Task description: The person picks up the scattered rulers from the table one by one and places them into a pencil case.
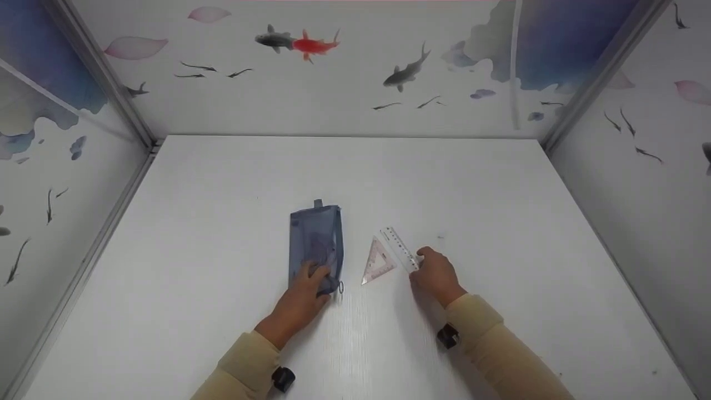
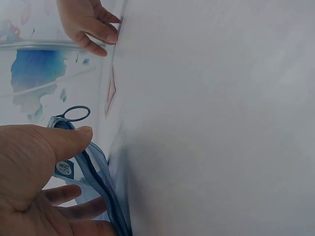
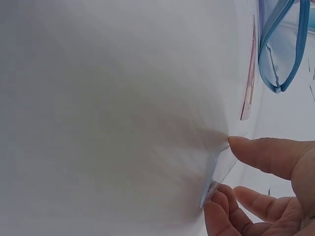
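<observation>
A blue mesh pencil pouch [image 1: 315,240] lies lengthwise in the middle of the white table [image 1: 222,222]. My left hand [image 1: 316,276] grips its near end. In the left wrist view the thumb [image 2: 69,140] lies on the pouch's [image 2: 93,169] edge with fingers under it, next to the zipper ring [image 2: 76,113]. A pinkish clear set square [image 1: 379,261] lies flat just right of the pouch. A clear ruler [image 1: 399,248] lies beside it, and my right hand [image 1: 420,262] pinches the ruler's near end. In the right wrist view the ruler [image 3: 219,172] sits between thumb [image 3: 266,155] and fingers.
White walls painted with fish [image 1: 311,44] close the table on the left, back and right. Bare tabletop [image 1: 500,200] stretches beyond and to both sides of the hands.
</observation>
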Available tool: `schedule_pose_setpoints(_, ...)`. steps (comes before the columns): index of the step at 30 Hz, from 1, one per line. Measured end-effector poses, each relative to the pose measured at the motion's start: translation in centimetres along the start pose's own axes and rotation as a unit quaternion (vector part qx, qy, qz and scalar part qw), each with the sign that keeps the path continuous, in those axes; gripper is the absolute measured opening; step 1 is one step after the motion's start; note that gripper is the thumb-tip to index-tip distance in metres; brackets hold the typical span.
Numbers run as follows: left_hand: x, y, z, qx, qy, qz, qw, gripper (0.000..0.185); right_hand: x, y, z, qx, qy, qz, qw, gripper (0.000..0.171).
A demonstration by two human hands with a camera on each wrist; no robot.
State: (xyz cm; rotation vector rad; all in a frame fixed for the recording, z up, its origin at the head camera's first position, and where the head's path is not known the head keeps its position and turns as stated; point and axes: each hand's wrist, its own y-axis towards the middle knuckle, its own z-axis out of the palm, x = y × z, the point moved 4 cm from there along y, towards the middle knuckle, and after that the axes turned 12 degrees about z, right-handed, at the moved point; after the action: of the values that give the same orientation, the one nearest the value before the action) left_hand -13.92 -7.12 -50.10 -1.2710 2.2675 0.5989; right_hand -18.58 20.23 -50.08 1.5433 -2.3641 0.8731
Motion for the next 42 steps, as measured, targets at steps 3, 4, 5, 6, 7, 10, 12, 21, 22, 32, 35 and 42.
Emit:
schedule_pose_setpoints(3,0.0,0.0,0.0,0.0,0.002,0.0,1.0,0.052,0.0,0.1,-0.1,-0.003,-0.004,-0.008,1.0,0.05)
schedule_pose_setpoints(4,0.0,0.0,0.0,0.0,0.003,-0.001,1.0,0.052,0.0,0.1,-0.1,-0.004,-0.006,-0.01,1.0,0.049)
schedule_pose_setpoints(5,0.0,0.0,0.0,0.0,0.005,-0.001,1.0,0.052,0.0,0.1,-0.2,-0.005,-0.006,-0.011,1.0,0.049)
schedule_pose_setpoints(6,0.0,0.0,0.0,0.0,0.006,0.0,1.0,0.052,-0.1,0.2,-0.2,-0.005,-0.007,-0.012,1.0,0.048)
schedule_pose_setpoints(7,0.0,0.0,0.0,0.0,0.007,0.001,1.0,0.052,-0.1,0.2,-0.2,-0.005,-0.006,-0.013,1.0,0.047)
schedule_pose_setpoints(10,0.0,0.0,0.0,0.002,0.003,-0.001,1.0,0.051,-0.2,0.2,-0.3,-0.007,-0.008,-0.023,1.0,0.045)
schedule_pose_setpoints(12,0.0,0.0,0.0,0.003,-0.001,-0.001,1.0,0.051,-0.2,0.2,-0.3,-0.007,-0.007,-0.03,1.0,0.045)
schedule_pose_setpoints(21,0.1,0.0,0.0,0.002,-0.001,-0.001,1.0,0.049,-0.6,0.7,-0.2,0.023,0.014,-0.008,1.0,0.046)
schedule_pose_setpoints(22,0.1,0.0,0.0,0.001,0.0,-0.001,1.0,0.049,-0.6,0.8,-0.2,0.026,0.017,-0.005,1.0,0.046)
schedule_pose_setpoints(32,0.0,0.0,-0.1,0.004,-0.001,-0.003,1.0,0.05,-0.7,1.0,-0.1,0.032,0.025,0.001,0.999,0.042)
schedule_pose_setpoints(35,0.0,0.0,0.0,0.003,-0.002,-0.005,1.0,0.049,-0.8,0.9,-0.1,0.035,0.031,0.004,0.999,0.041)
schedule_pose_setpoints(42,0.1,0.0,0.1,0.006,-0.005,0.004,1.0,0.051,-0.9,1.1,-0.2,0.037,0.029,-0.006,0.999,0.036)
